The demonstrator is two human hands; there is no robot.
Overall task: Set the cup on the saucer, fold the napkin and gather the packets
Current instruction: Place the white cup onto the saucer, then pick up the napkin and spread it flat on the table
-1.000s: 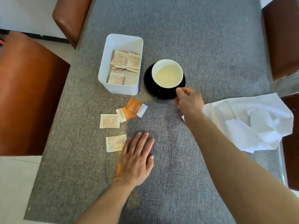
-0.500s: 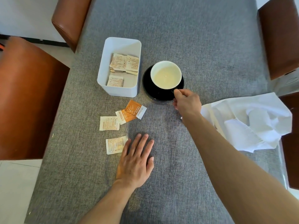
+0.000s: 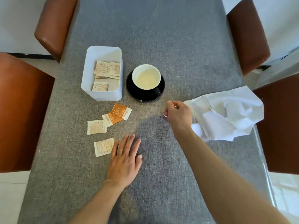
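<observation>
A black cup (image 3: 146,77) with a cream inside stands on the black saucer (image 3: 142,96), handle toward me. My right hand (image 3: 178,115) hovers just below the saucer, off the handle, fingers loosely curled and holding nothing. A crumpled white napkin (image 3: 226,113) lies to its right. Two orange packets (image 3: 119,113) and two beige packets (image 3: 96,127) (image 3: 103,147) lie loose on the cloth. My left hand (image 3: 125,159) rests flat, fingers apart, beside the nearest beige packet. A white box (image 3: 102,94) left of the saucer holds several beige packets.
A grey cloth covers the table (image 3: 161,38). Brown leather chairs stand around it: two on the left (image 3: 21,110) (image 3: 55,23) and two on the right (image 3: 247,33) (image 3: 281,126).
My right hand let go of the cup handle and drew back toward me, away from the saucer. The left hand stayed flat in place.
</observation>
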